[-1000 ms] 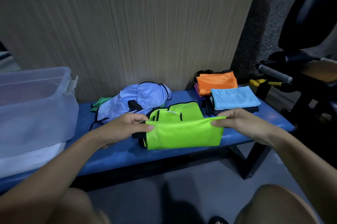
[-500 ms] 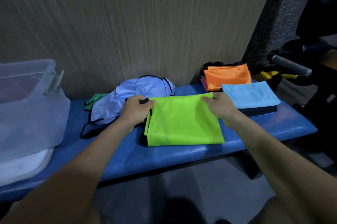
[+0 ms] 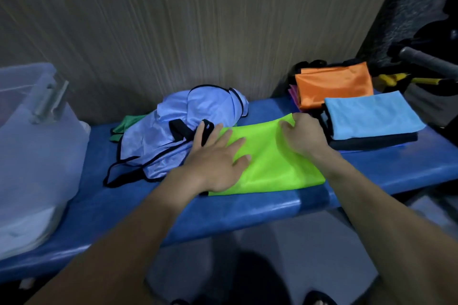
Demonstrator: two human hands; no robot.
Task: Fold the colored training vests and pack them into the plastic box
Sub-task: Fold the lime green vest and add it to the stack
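Two bare forearms reaching up from the bottom edge toward a blue padded bench [image 3: 247, 208]. Nearest on that bench, a lime-green vest [image 3: 272, 163], folded into a flat rectangle close to the front edge. Left hand [image 3: 218, 161] laid flat on the vest's left part, fingers straight and spread, pressing down, gripping nothing. Right hand [image 3: 303, 136] at the vest's far right corner, fingers curled, pinching the green cloth. Just left of the green vest and touching it, a crumpled pale lavender vest [image 3: 178, 136] with black trim, unfolded, one black strap lying over the left hand's fingers. Peeking from under the lavender heap at its far left, a scrap of green cloth [image 3: 128, 122]. At the bench's left end, well apart from the hands, a translucent plastic box [image 3: 34, 146] with a grey latch on its rim; contents too hazy to tell. At the right end, a folded light-blue vest [image 3: 371, 116] on top of a dark folded one [image 3: 376, 142], near the right hand. Behind these, a folded orange vest [image 3: 334, 84] over a sliver of pink cloth. Farthest back, a wood-grain panel [image 3: 198, 19] standing upright behind the bench.
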